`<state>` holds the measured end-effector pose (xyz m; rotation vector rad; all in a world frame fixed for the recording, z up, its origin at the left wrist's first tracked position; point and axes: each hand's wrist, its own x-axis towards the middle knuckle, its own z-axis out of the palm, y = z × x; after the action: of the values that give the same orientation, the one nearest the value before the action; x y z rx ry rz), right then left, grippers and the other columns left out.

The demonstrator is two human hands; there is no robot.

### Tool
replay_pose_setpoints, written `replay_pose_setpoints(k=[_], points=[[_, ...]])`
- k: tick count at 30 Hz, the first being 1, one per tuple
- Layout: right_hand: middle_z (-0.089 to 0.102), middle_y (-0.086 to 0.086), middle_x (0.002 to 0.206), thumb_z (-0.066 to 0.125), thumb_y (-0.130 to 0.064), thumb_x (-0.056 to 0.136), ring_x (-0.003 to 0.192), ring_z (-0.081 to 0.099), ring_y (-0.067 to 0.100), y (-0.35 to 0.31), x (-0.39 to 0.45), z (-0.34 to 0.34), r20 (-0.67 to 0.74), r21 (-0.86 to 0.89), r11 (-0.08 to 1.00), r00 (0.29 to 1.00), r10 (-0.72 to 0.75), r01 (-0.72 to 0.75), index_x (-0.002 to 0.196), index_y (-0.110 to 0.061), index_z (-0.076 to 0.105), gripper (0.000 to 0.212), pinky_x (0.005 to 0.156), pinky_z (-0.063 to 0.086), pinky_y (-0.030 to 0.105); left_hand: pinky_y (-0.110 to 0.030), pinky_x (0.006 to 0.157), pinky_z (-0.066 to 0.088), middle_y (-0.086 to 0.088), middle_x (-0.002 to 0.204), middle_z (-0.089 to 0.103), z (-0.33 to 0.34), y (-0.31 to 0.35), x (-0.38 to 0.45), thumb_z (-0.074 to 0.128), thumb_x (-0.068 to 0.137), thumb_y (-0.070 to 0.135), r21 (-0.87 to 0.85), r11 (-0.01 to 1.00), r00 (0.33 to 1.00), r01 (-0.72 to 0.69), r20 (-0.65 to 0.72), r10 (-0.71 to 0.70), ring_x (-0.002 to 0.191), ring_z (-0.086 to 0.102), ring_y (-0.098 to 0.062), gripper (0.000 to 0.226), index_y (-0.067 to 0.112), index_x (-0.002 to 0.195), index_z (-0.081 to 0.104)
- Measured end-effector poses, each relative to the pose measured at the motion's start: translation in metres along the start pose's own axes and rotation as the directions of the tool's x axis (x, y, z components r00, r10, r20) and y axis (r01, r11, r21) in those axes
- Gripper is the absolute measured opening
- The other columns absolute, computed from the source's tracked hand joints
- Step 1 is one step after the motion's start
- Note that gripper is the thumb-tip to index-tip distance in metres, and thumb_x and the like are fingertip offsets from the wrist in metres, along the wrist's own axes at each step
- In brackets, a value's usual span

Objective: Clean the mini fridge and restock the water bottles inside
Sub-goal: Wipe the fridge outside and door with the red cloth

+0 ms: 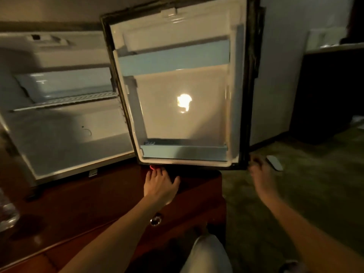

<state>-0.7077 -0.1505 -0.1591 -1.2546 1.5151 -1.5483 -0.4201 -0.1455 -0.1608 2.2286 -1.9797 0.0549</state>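
Observation:
The mini fridge (65, 134) stands on a dark wooden cabinet with its door (183, 107) swung wide open toward me. Its white interior holds a wire shelf (65, 101) and no bottles. The door's pale blue racks (185, 152) hold nothing, and a bright light glints off the inner panel. My left hand (159, 184) reaches under the door's lower left corner, fingers spread, fingertips touching something small and red there. My right hand (260, 174), blurred, is at the door's lower right corner, fingers apart. A clear water bottle (6, 211) shows at the left edge.
The wooden cabinet top (88, 203) has a round metal knob (156, 219) on its front. Green carpet (295, 184) lies to the right, with a small white object (274, 162) on it. A dark piece of furniture (331, 95) stands at far right. My knee (204, 255) is below.

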Motion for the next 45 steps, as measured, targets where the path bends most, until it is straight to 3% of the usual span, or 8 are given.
replay_pose_setpoints(k=[6,14,18,22,28,35,40,45], points=[[0.067,-0.003,0.107,0.047,-0.042,0.090,0.105,0.063,0.022,0.023,0.008,-0.001,0.002,0.202,0.979,1.000,0.015,-0.015,0.097,-0.048,0.064,0.019,0.096,0.048,0.045,-0.050,0.122,-0.001,-0.012,0.157,0.021,-0.005,0.001,0.006,0.025,0.098,0.055,-0.034,0.996,0.995,0.086,0.049,-0.084,0.147,0.016,-0.026,0.067,0.013,0.148,0.036],[0.062,0.010,0.083,0.044,-0.024,0.101,0.077,0.061,0.028,0.034,-0.014,-0.006,-0.046,-0.105,0.994,0.999,0.027,-0.031,0.098,-0.012,0.064,0.023,0.068,0.047,0.040,-0.047,0.122,0.008,-0.007,0.148,0.042,-0.007,-0.006,-0.010,0.037,0.101,0.039,-0.120,0.992,0.998,0.047,-0.044,-0.052,0.143,0.030,-0.024,0.043,0.016,0.137,0.043],[0.060,0.003,0.076,0.048,-0.020,0.100,0.068,0.057,0.017,0.033,-0.040,0.006,0.073,-0.219,0.976,0.997,0.018,-0.002,0.083,-0.014,0.060,0.022,0.065,0.045,0.034,-0.044,0.120,0.017,-0.006,0.128,0.060,-0.016,-0.007,-0.014,0.040,0.100,0.036,-0.107,0.994,0.999,0.006,-0.043,-0.010,0.129,0.049,-0.025,0.038,0.015,0.131,0.046],[0.059,0.005,0.099,0.046,-0.024,0.100,0.091,0.058,0.020,0.027,-0.041,0.014,-0.025,-0.092,0.996,1.000,-0.013,0.011,0.102,-0.016,0.057,0.014,0.083,0.046,0.037,-0.042,0.120,0.018,-0.005,0.134,0.055,-0.014,-0.008,-0.016,0.039,0.101,0.035,-0.099,0.994,0.997,-0.037,-0.070,0.030,0.132,0.046,-0.023,0.036,0.015,0.128,0.052],[0.050,0.002,0.130,0.044,-0.032,0.102,0.099,0.058,0.010,0.009,-0.029,0.011,-0.025,0.528,0.837,0.983,0.183,-0.143,0.137,-0.021,0.041,0.037,0.099,0.047,0.044,-0.045,0.123,0.007,-0.002,0.151,0.041,-0.010,-0.008,-0.031,0.031,0.099,0.057,-0.018,0.993,0.993,-0.116,-0.030,0.116,0.142,0.032,-0.019,0.059,0.019,0.141,0.047],[0.046,0.003,0.140,0.046,-0.065,0.086,0.122,0.047,0.022,-0.005,-0.028,0.002,0.044,0.192,0.981,0.999,0.012,-0.020,0.139,-0.029,0.045,0.065,0.105,0.040,0.049,-0.040,0.117,0.026,0.000,0.143,0.047,-0.039,-0.011,-0.056,0.045,0.097,0.050,-0.031,0.985,0.977,-0.168,-0.142,0.162,0.134,0.042,-0.021,0.050,0.020,0.137,0.048],[0.057,0.008,0.091,0.040,-0.063,0.085,0.087,0.056,0.031,-0.023,-0.064,-0.003,-0.015,0.083,0.986,0.990,-0.141,0.142,0.089,-0.030,0.055,0.036,0.081,0.043,0.046,-0.035,0.092,0.046,0.005,0.117,0.059,-0.062,-0.008,-0.090,0.047,0.098,0.044,-0.031,0.967,0.937,-0.253,-0.256,0.237,0.108,0.057,-0.018,0.031,0.021,0.112,0.061],[0.057,0.019,0.128,0.040,-0.032,0.104,0.117,0.053,0.030,-0.049,-0.121,0.003,0.066,0.068,0.987,0.986,-0.151,0.147,0.133,0.001,0.051,0.045,0.091,0.039,0.030,-0.038,0.081,0.052,0.006,0.096,0.059,-0.084,-0.024,-0.127,0.047,0.098,0.041,-0.082,0.965,0.926,-0.248,-0.314,0.211,0.088,0.059,-0.016,0.024,0.021,0.096,0.059]])
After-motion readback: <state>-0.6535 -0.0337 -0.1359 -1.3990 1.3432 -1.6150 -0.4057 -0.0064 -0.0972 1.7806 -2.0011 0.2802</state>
